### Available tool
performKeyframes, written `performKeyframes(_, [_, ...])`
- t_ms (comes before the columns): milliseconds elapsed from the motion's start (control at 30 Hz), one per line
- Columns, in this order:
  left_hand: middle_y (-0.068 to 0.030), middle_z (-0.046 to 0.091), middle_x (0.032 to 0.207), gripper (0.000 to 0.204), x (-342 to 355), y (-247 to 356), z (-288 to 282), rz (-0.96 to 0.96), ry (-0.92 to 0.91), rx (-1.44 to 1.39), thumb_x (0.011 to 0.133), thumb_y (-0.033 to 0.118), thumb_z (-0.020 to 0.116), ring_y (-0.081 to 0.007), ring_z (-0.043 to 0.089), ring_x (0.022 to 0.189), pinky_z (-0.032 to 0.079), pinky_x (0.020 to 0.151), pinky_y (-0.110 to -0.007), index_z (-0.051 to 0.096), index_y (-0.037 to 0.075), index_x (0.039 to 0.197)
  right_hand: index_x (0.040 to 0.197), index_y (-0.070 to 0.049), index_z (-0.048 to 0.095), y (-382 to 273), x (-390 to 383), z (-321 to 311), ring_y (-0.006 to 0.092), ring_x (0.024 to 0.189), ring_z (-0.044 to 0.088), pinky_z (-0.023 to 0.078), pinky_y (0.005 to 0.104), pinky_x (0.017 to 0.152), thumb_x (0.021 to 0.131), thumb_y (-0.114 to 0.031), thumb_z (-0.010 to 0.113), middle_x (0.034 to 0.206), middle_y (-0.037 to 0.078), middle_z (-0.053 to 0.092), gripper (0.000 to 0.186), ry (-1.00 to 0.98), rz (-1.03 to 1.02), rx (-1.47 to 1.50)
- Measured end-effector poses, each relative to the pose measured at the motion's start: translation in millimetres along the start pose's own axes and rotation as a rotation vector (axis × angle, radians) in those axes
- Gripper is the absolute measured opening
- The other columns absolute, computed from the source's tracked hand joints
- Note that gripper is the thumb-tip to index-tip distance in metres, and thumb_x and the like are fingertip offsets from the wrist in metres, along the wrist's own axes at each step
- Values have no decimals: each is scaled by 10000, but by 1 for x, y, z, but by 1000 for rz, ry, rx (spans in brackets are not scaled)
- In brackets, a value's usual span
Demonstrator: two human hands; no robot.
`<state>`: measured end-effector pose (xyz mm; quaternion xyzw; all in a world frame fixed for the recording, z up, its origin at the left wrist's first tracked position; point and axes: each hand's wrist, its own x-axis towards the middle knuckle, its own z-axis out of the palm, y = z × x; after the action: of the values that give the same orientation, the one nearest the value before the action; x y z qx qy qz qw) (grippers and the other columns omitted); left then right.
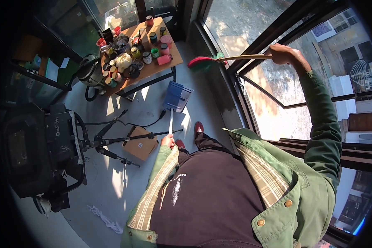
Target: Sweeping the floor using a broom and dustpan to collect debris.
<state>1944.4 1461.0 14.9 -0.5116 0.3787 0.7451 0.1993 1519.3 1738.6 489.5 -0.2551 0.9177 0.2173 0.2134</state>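
I have the duster [204, 63], a red-and-green tuft on a wooden stick, between 12 and 2 o'clock from the middle of my view. The right hand [283, 54], at 2 o'clock, grips the end of the stick; the fist hides the butt, and I see mostly the back of the hand. The tuft overlaps the window frame [233, 89], and I cannot tell whether they touch. Just off centre, toward 8 o'clock, the left hand [167, 141] is closed around the pale handle of a blue dustpan [178, 96], which points to 12 o'clock. I can't make out whether the pan rests on the floor [146, 111]. The left sleeve covers that wrist, and the jacket [310, 186] runs off my lower edge.

At 11 o'clock, the wooden surface [176, 59] is crowded with jars [147, 57] and cups, several blocking one another, so I can't count them. A vacuum cleaner [89, 71] stands beside it at 10 o'clock, partly lost in shade. The grey floor carries bright sun patches, a cardboard box [139, 142] at 8 o'clock, partly behind tripod legs [105, 141], and a crumpled white cloth [105, 219] at 7. A big dark case [41, 144] fills 9 o'clock, its outer side fading into the black rim. Windows line 1 to 4 o'clock, with glare washing out the ground outside.
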Motion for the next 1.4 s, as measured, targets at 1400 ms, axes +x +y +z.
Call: performKeyframes(1400, [-27, 510, 599, 190, 15, -23, -28, -10, -1, 58, 891, 183, 508, -114, 405, 391, 263, 364, -312, 619, 63, 988, 1294, -98, 577, -69, -57, -17, 302, 676, 685, 561, 328, 395, 787, 62, 440, 1019, 192, 624, 549, -21, 37, -67])
